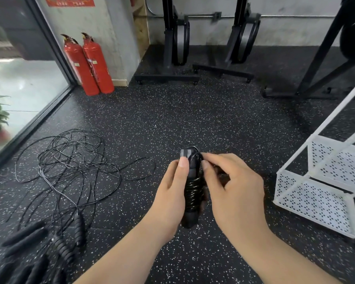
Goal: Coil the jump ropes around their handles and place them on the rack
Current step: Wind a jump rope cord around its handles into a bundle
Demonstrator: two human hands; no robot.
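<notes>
Head view showed a pair of black handles (190, 177) held together above the middle of the speckled floor (193, 119). Their long axis ran away from the person, and the capped end pointed toward the far wall. Black cord (193, 189) was coiled around their middle. The left hand (170, 193) gripped the handles from the left, with its thumb laid along their upper part. The right hand (234, 187) pinched the cord at the far end between thumb and forefinger. Loose ropes (70, 160) lay tangled near the floor's left edge, and the white rack (316, 193) stood at its right edge.
</notes>
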